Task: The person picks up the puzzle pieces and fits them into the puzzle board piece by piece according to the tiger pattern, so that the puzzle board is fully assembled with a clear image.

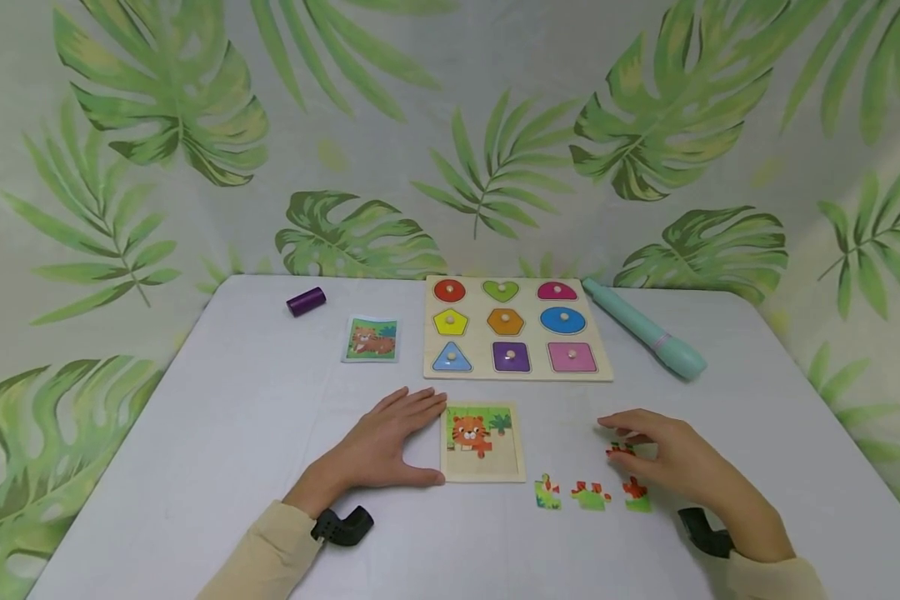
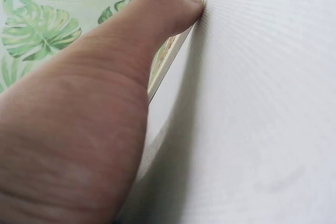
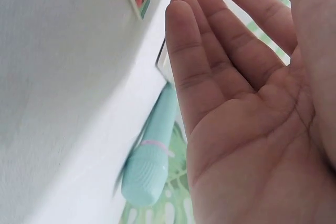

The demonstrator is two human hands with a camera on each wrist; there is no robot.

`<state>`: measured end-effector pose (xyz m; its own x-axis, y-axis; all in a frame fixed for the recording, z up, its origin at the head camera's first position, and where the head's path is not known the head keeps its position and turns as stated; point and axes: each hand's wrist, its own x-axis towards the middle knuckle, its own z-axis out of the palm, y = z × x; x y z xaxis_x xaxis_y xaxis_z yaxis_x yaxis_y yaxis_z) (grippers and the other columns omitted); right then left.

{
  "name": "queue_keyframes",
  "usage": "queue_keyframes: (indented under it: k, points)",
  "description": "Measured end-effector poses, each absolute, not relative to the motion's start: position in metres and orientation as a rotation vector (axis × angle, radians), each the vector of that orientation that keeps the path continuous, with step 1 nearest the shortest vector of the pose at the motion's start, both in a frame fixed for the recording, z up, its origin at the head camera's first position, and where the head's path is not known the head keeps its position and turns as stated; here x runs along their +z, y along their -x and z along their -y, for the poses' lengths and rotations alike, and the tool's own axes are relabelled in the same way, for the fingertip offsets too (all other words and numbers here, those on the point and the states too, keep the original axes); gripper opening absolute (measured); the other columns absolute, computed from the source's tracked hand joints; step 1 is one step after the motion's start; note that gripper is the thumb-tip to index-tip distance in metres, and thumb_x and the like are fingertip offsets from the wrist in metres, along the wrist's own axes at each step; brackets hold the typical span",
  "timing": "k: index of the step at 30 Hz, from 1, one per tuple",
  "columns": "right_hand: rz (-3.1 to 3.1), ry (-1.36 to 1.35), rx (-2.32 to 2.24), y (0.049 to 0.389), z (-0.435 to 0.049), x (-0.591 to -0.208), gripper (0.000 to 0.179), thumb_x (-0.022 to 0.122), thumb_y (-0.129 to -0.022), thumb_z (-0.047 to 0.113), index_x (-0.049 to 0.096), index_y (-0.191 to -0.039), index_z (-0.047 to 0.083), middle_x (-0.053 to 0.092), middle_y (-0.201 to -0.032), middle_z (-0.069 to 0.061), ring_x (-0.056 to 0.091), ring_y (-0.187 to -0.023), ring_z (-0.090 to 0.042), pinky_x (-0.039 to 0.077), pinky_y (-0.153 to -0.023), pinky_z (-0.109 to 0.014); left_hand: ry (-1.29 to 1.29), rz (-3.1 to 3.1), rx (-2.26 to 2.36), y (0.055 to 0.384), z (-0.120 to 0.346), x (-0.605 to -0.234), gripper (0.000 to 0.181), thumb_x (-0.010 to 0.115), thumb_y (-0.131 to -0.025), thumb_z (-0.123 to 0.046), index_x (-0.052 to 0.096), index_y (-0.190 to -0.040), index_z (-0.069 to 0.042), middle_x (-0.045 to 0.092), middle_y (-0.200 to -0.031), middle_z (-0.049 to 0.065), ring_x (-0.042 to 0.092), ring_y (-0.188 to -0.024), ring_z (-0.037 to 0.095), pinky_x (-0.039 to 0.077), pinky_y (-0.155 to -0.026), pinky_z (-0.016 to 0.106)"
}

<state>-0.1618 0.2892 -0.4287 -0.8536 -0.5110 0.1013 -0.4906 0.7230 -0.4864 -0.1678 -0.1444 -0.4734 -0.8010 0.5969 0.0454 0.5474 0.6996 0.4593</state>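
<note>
A small wooden puzzle tray (image 1: pixel 504 463) lies before me, its upper part filled with pieces that show a tiger's head (image 1: pixel 469 430) and a plant. My left hand (image 1: pixel 378 450) is spread along its left side, fingertips at the top left corner and thumb at the bottom left. Right of the tray, my right hand (image 1: pixel 671 450) hovers palm inward with fingers loosely extended. A red puzzle piece (image 1: pixel 619 447) shows in the gap between its thumb and fingers, partly hidden. Below lie three loose pieces: a green one (image 1: pixel 547 493), a red-green one (image 1: pixel 591 497) and another (image 1: pixel 636 495).
Behind the tray lies a knobbed shape board (image 1: pixel 518 368) with several coloured shapes. A tiger picture card (image 1: pixel 372 340) is to its left, a purple cylinder (image 1: pixel 306 302) farther left. At the right lies a teal microphone-shaped object (image 1: pixel 645 329).
</note>
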Motion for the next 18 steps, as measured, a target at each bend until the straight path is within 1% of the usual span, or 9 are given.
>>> queue_keyframes:
  k: [8,18]
  points:
    - [-2.855,0.746,-0.74,0.161,-0.297,-0.428,0.049,0.085,-0.086,0.018,0.069,-0.132,0.016,0.071,-0.125,0.003,0.07,-0.102,-0.013,0.062,-0.088,-0.03,-0.951,-2.799,0.704,0.169,0.144,-0.474,0.102,0.072,-0.083,-0.07,0.035,-0.162,-0.016,0.034,-0.167,-0.003,0.024,-0.158,0.015,0.01,-0.132,0.042]
    - [-2.806,0.683,-0.729,0.165,-0.302,-0.427,0.049,0.084,-0.085,0.015,0.068,-0.132,0.015,0.071,-0.125,0.001,0.068,-0.104,-0.014,0.062,-0.088,-0.027,-0.942,-2.79,0.715,0.167,0.144,-0.472,0.102,0.073,-0.083,-0.068,0.036,-0.162,-0.015,0.035,-0.167,-0.002,0.024,-0.158,0.016,0.01,-0.132,0.042]
